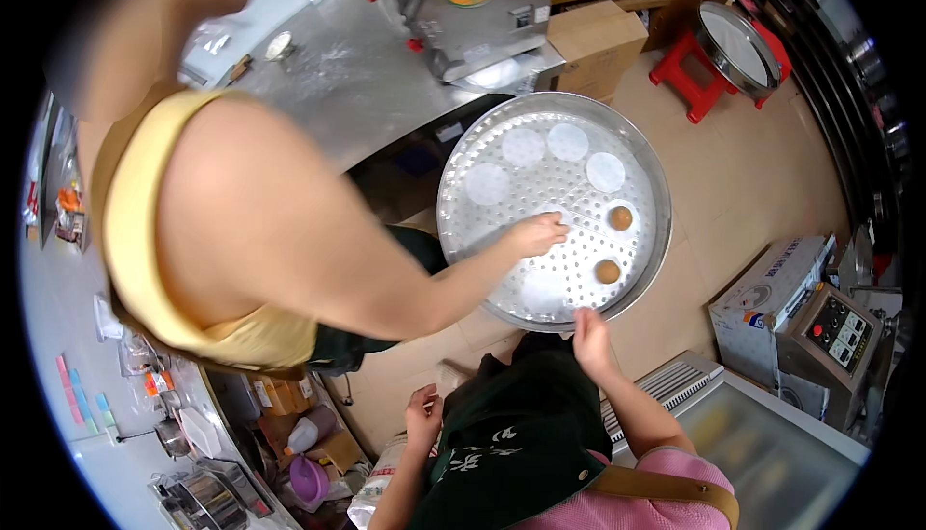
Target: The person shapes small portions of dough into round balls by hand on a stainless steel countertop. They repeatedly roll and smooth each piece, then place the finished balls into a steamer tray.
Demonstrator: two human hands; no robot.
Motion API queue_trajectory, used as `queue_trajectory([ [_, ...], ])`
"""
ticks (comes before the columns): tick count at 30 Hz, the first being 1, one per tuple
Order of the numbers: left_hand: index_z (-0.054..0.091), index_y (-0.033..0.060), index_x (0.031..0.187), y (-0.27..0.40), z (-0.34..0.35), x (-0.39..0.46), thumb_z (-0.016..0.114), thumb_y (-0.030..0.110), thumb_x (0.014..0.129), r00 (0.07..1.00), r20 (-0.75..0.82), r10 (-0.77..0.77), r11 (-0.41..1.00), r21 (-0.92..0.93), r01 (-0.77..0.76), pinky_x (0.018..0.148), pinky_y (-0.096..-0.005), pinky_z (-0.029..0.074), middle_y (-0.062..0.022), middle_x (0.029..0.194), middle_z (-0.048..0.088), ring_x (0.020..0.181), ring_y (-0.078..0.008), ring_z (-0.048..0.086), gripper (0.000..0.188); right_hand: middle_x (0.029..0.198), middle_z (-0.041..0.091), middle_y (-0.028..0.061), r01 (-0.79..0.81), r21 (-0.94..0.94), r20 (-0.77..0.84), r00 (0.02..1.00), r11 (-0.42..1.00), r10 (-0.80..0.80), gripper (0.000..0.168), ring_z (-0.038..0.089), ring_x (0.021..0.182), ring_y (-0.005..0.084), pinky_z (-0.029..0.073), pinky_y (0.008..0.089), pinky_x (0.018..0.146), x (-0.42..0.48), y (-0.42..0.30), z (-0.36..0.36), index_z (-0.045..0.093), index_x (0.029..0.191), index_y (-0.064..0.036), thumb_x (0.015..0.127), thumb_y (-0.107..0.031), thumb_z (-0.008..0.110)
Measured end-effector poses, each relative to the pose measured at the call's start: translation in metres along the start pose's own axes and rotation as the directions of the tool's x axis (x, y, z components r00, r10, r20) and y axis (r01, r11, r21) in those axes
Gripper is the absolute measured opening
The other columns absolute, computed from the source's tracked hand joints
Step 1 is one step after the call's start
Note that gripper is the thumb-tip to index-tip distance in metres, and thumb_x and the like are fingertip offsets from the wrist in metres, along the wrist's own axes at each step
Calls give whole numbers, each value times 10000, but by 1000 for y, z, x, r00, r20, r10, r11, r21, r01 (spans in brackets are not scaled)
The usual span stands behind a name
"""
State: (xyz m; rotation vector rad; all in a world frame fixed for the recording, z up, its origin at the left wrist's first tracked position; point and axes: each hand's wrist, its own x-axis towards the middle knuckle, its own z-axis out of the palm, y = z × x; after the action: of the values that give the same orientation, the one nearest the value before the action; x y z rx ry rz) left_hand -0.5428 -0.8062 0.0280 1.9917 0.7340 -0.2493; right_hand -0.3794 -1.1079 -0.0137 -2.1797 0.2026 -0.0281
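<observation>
A large round perforated metal steamer tray (555,102) sits before me, with several round white paper liners (523,147) on its base. Two brown dough-like balls (607,272) rest on liners along its right side. My right hand (592,345) is at the tray's near rim, fingertips blurred and overlapping the edge; whether it grips anything is unclear. Low beside my dark green apron (521,414), my left hand (424,414) hangs with loosely curled fingers and nothing visible in it. A co-worker's hand (539,235) reaches over the tray's middle, its fingertips by a liner.
The co-worker's bent arm (289,233) spans the left. Behind the tray are a steel worktable (347,89), a metal machine (481,23) and a cardboard box (597,42). A red stool (698,85) bears another round tray (738,45). A glass-topped chest (774,450) stands at lower right.
</observation>
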Motion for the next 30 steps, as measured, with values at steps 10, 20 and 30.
queue_trajectory([
  [10,594,-3,1090,-173,-157,-39,617,119,852,992,-116,-50,990,-136,34,746,-322,512,-137,967,665,852,-222,648,268,717,638,169,399,-287,711,698,871,-85,277,642,717,337,506,457,620,-140,-104,146,620,804,-35,833,-308,584],
  [20,563,21,1038,-281,-312,-51,608,189,899,944,-244,-221,745,-667,3,571,-243,490,-70,852,629,684,-131,598,223,904,658,177,625,-79,871,422,776,-251,278,636,869,359,508,457,745,-223,-236,252,631,910,-40,834,-302,577],
  [30,536,-34,1143,-117,-339,-23,465,148,927,561,-608,561,825,362,-433,941,-433,413,-158,1105,604,1014,-326,583,291,932,652,172,642,235,957,-19,730,-291,305,622,869,356,476,469,721,-262,-341,392,636,961,-55,854,-327,550],
])
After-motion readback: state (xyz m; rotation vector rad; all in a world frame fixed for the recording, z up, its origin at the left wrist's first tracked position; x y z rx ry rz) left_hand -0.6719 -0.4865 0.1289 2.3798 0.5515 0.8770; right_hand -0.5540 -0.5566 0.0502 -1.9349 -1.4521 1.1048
